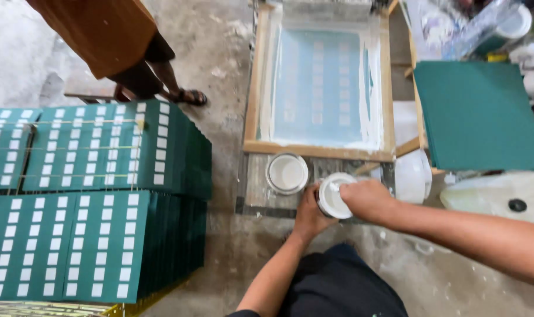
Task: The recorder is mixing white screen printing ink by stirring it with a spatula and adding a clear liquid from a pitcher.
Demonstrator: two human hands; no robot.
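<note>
Stacks of green printed sheets lie left; a wooden screen frame stands ahead, an open white tin just below it. Both hands, left and right, grip a small white-smeared can (tilted) over the tabletop.

Soft daylight, no hard shadows

The light is bright and even, and the grey floor looks pale and washed out at the top left. The white paint on the screen glows a little. The hands and top right corner look a bit blurry, and straight edges bend near the sides.
</note>
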